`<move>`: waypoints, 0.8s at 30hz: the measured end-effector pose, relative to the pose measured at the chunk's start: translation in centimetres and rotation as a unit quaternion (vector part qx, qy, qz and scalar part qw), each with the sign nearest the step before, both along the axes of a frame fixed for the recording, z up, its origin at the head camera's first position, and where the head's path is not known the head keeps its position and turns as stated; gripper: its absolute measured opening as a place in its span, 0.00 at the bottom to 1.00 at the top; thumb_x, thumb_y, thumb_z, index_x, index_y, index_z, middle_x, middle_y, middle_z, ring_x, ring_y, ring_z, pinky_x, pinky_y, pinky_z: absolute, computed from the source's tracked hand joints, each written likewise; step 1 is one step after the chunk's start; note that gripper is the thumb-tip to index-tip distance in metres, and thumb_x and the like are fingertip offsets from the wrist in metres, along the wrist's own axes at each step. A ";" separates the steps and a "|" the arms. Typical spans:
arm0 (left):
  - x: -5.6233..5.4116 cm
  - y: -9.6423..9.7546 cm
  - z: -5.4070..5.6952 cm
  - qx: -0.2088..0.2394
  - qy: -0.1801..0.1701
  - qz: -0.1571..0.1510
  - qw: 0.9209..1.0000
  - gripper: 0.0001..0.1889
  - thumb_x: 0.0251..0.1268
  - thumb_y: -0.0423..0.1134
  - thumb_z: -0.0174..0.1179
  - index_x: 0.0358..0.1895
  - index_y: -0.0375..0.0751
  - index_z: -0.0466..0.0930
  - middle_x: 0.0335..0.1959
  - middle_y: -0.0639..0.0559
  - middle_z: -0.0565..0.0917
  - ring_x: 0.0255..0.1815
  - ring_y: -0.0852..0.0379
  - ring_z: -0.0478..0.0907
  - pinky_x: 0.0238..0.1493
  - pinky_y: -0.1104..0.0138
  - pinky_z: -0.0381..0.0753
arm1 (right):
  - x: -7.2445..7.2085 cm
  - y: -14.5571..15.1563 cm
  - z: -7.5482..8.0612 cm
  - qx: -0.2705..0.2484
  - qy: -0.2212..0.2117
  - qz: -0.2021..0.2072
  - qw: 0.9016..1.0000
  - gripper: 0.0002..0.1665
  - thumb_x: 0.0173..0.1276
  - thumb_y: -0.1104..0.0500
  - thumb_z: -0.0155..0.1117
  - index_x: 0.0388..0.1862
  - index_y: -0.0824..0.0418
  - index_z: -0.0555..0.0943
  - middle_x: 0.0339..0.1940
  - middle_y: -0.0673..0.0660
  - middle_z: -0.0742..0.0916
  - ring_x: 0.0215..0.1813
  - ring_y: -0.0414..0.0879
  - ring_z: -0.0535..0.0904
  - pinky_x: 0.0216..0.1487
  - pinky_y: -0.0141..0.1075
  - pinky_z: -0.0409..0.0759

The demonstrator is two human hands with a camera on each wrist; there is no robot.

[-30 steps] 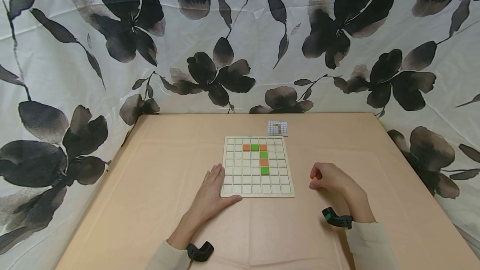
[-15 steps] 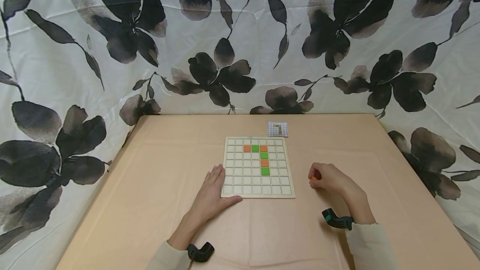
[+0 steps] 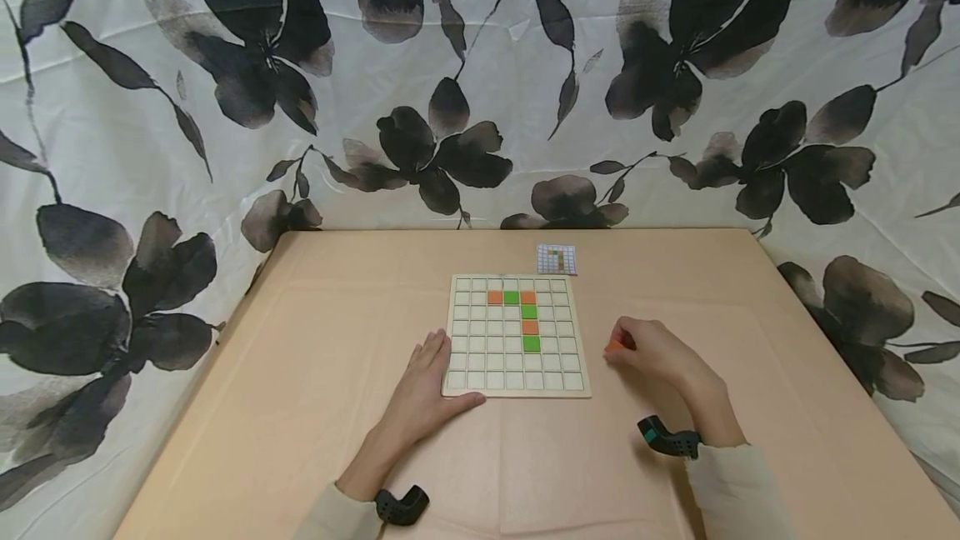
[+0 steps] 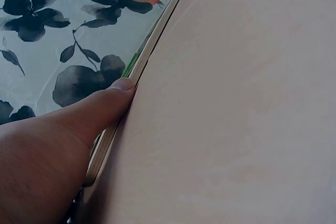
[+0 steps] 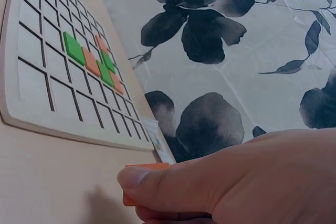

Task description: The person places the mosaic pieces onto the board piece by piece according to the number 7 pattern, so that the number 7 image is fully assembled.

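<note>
A pale square-grid board [image 3: 476, 378] lies on the table, with orange and green square tiles [image 3: 532, 344] set in a row near the top and down one column. My left hand [image 3: 422, 390] rests at the board's near left corner, fingers straight along the left side and thumb along the near edge. In the left wrist view the thumb [image 4: 105, 106] touches that edge. To the right of the board, my right hand [image 3: 663, 357] pinches an orange square tile [image 5: 148, 166] between thumb and fingers, raised over the table; the right wrist view shows the thumb across it.
A small printed card [image 3: 557, 259] with a coloured grid pattern lies just beyond the board's far edge. Behind the table [image 3: 337, 290] hangs a white cloth [image 3: 540, 98] with dark flowers. Each wrist wears a black band [image 3: 402, 505].
My right hand, still pinching the orange tile, has moved slightly left toward the board. The left hand and the tiles on the board stay where they were.
</note>
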State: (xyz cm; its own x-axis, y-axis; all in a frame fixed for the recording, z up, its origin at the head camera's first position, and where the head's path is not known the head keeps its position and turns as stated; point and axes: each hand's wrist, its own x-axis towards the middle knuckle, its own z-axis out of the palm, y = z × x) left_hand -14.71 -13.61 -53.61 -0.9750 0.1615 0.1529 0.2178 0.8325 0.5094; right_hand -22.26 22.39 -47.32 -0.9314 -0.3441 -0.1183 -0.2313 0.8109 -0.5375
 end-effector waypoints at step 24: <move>-0.1 0.1 0.0 -0.002 -0.010 0.005 1.000 0.59 0.52 0.69 0.68 0.77 0.31 0.56 0.81 0.37 0.56 0.84 0.44 0.48 0.85 0.53 0.47 | -0.6 -2.5 -0.1 -0.015 0.037 0.015 0.999 0.08 0.67 0.58 0.70 0.39 0.59 0.80 0.30 0.52 0.81 0.34 0.46 0.74 0.35 0.33 0.75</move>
State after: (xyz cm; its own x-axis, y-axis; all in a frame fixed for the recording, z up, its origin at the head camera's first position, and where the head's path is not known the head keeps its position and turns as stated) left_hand -14.82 -13.56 -53.64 -0.9795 0.1517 0.1324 0.1986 0.8365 0.5107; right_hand -22.89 19.93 -47.39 -0.9263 -0.3746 -0.0397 -0.2951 0.7872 -0.5416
